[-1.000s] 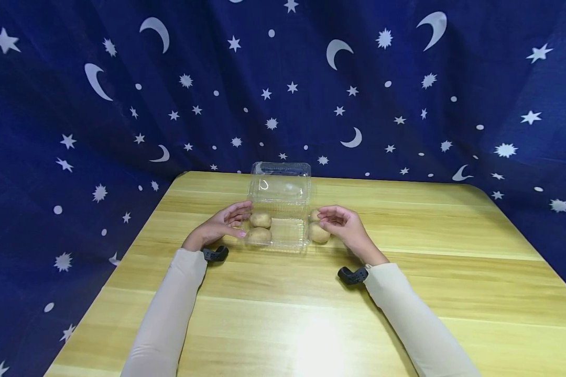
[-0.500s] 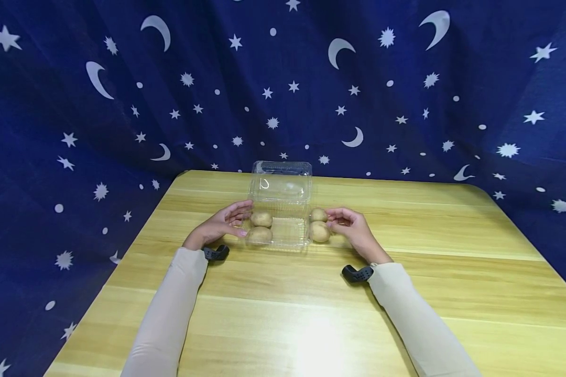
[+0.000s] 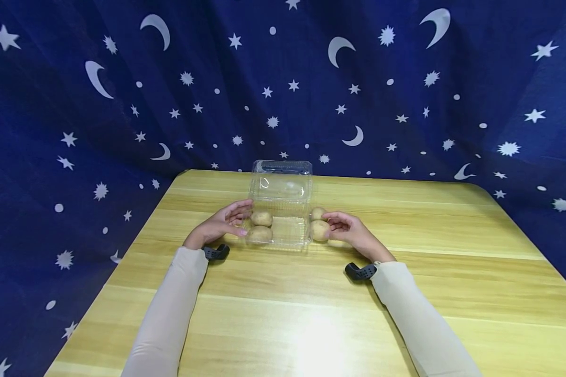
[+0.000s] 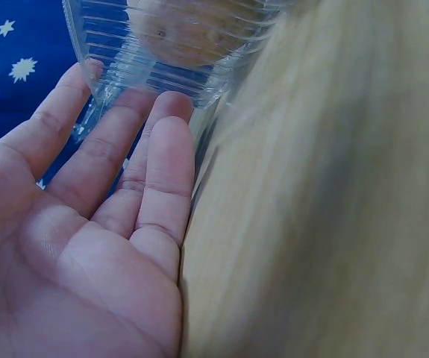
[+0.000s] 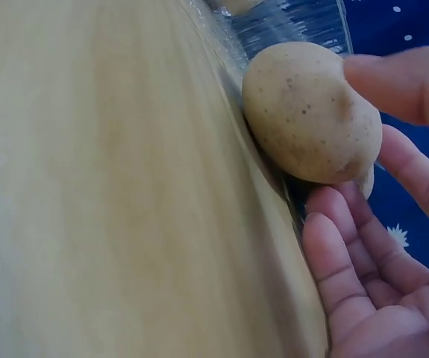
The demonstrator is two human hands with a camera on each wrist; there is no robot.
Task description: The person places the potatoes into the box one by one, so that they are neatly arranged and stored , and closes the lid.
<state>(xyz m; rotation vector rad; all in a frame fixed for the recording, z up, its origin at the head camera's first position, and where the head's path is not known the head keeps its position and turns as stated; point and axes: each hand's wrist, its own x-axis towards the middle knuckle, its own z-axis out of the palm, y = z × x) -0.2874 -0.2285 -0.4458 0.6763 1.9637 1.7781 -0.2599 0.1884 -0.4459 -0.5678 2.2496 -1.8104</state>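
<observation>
On the table (image 3: pixel 264 293), a clear box (image 3: pixel 290 244) is set with its lid (image 3: pixel 283 181) raised, two potatoes (image 3: pixel 261 219) contained at its left. Its left wall is touched by the left hand (image 3: pixel 218 225), fingers relaxed. Outside its right wall, the front potato (image 5: pixel 307 112) is held between the right hand's (image 3: pixel 354 233) thumb and fingers; a back potato (image 3: pixel 317 212) is placed behind.

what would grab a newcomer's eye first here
Probably the dark blue moon-and-star curtain filling the background. Next, perhaps the open clear container near the far edge of the table, two potatoes in its left half, two more potatoes just right of it, the hands at either side.
</observation>
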